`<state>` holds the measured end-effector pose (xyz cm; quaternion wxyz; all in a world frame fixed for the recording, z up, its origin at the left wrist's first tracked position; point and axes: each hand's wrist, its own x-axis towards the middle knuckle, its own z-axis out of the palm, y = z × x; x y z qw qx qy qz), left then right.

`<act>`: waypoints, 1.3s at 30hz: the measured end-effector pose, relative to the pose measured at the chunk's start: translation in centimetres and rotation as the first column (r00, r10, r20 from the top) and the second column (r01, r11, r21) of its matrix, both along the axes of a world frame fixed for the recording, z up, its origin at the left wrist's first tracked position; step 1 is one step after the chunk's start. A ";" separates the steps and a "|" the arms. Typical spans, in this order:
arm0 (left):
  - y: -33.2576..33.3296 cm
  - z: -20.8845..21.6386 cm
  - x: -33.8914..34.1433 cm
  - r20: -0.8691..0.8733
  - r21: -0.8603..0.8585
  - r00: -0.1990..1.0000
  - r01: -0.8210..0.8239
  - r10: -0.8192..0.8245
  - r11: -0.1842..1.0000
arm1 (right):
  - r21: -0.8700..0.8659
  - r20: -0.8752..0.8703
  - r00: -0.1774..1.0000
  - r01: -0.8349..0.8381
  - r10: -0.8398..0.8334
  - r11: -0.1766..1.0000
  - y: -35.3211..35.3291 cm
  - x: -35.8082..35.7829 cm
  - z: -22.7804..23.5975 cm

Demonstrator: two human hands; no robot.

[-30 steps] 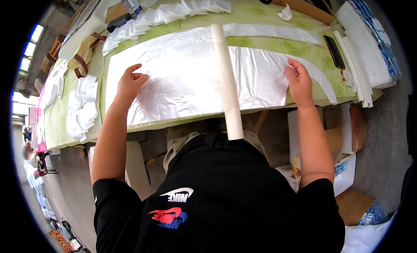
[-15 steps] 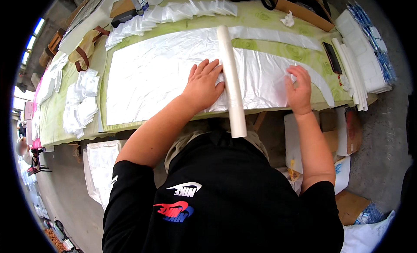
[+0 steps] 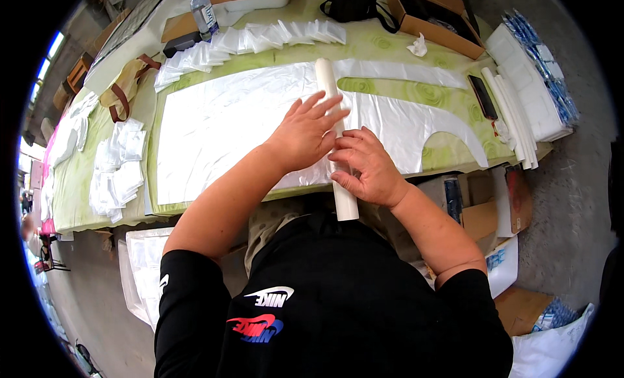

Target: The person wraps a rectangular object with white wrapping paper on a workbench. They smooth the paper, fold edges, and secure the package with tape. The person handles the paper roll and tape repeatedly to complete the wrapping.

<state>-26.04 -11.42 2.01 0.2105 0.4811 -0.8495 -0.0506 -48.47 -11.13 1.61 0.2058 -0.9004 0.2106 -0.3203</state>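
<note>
A long off-white roll (image 3: 325, 74) lies across a thin, shiny white plastic sheet (image 3: 221, 131) spread on the table, its near end jutting past the table edge. My left hand (image 3: 304, 134) is open, fingers spread, with the fingertips over the roll's middle. On its right side my right hand (image 3: 374, 167) has bent fingers and thumb closed on the roll, just nearer to me than the left. The sheet's right part has a curved cut-out and a long strip at the far side, like the straps of an apron or bag. My palms hide part of the roll.
Folded clear plastic packets (image 3: 253, 39) line the far side; more packets (image 3: 120, 163) lie at left beside a tan bag (image 3: 123, 89). A phone (image 3: 482, 97) and white rolls (image 3: 510, 115) sit at right. Behind are a bottle (image 3: 205, 15) and an open cardboard box (image 3: 435, 21).
My right hand has come left from the sheet's right end to the roll. My left hand has shifted slightly right, onto the roll. The right end of the sheet now lies flatter.
</note>
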 end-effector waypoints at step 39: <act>4.3 -1.9 5.5 -0.390 0.076 0.890 -0.222 0.234 0.972 | -0.196 -0.530 0.597 0.605 -0.602 0.772 -11.1 0.3 -1.7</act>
